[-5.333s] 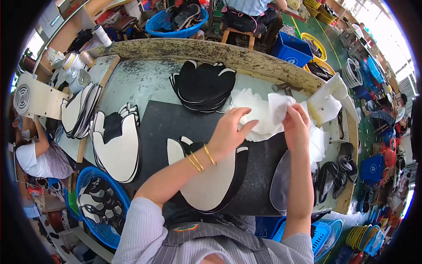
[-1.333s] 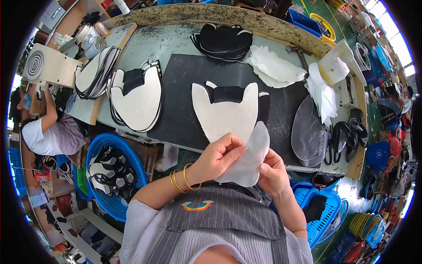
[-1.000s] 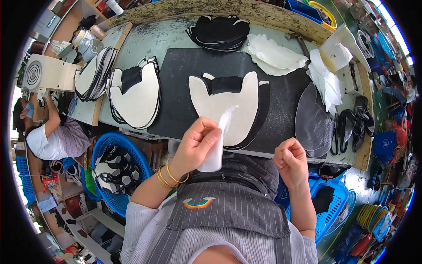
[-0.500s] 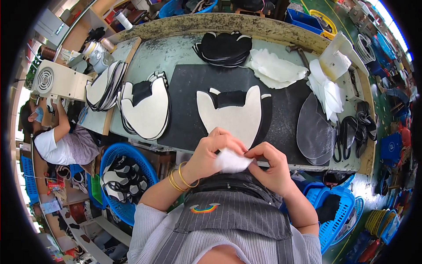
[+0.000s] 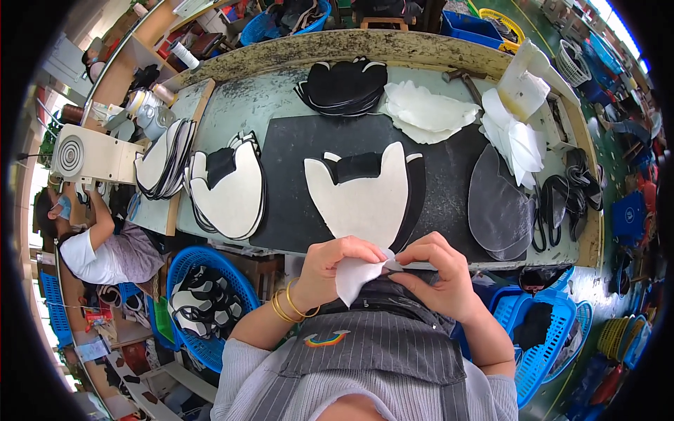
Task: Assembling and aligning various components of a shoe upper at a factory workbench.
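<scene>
Just in front of my apron, both hands work on a thin, curved white sheet piece (image 5: 356,278). My left hand (image 5: 324,266) is closed on it, and the piece hangs down below those fingers. With thumb and finger, my right hand (image 5: 439,270) pinches its upper right corner; a small greyish bit shows there. On the black mat (image 5: 284,182) beyond my hands lies a white shoe-upper-shaped piece (image 5: 357,203) with black material under it. A stack of similar white and black pieces (image 5: 228,200) lies to its left. Stacked black pieces (image 5: 344,88) sit farther back.
White sheet pieces (image 5: 428,112) and a hammer (image 5: 470,83) lie at the back right. Dark rounded pieces (image 5: 498,210) and scissors (image 5: 544,228) are at the right. Blue baskets (image 5: 242,277) stand below the bench. A co-worker (image 5: 105,242) sits at a machine (image 5: 105,156) on the left.
The white sheet piece, blurred and higher before, now hangs down steadily from my left fingers. My right hand has turned slightly, its fingers still at the corner. The whole view has shifted a little.
</scene>
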`<state>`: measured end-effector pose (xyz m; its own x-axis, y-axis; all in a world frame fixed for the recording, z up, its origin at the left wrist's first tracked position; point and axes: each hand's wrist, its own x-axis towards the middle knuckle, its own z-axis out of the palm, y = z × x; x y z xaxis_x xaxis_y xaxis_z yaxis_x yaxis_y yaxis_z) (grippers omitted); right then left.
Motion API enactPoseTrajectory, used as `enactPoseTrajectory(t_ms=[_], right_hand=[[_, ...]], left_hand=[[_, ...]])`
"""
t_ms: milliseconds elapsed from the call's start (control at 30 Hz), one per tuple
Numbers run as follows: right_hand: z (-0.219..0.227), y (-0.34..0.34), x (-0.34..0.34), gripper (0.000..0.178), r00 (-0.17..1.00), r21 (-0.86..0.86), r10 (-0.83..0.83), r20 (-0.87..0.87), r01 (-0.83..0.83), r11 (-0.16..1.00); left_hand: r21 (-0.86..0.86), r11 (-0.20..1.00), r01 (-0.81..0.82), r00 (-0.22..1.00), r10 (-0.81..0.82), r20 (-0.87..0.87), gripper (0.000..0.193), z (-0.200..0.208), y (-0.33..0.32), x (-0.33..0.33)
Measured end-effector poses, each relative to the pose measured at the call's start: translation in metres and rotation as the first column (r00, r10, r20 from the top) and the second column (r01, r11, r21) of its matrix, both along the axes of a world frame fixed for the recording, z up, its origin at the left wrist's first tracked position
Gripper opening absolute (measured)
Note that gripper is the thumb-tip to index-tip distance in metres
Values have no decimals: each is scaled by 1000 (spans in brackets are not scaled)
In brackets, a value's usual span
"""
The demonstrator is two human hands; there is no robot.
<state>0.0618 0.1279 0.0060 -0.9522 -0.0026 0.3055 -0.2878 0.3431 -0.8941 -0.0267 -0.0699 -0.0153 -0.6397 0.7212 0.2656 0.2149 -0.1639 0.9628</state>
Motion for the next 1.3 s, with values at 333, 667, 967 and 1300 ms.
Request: enactPoseTrajectory(t_ms=[333, 667, 967, 1300], right_hand=[[5, -4, -4, 33, 999, 74, 10, -36, -7, 997], [-6, -6, -3, 19, 982, -182, -30, 184, 64, 981], [0, -14, -13, 11, 988, 28, -114, 104, 111, 993], [-24, -2, -14, 16, 901, -504, 28, 433, 216, 836]], left_hand=[[27, 996, -84, 967, 75, 245, 19, 0, 0, 6], [-87, 988, -124, 924, 148, 352, 18, 5, -2, 9], [-164, 982, -97, 893, 159, 422, 20, 11, 7, 11], [-207, 977, -47, 769, 167, 617, 25, 0, 8, 6]])
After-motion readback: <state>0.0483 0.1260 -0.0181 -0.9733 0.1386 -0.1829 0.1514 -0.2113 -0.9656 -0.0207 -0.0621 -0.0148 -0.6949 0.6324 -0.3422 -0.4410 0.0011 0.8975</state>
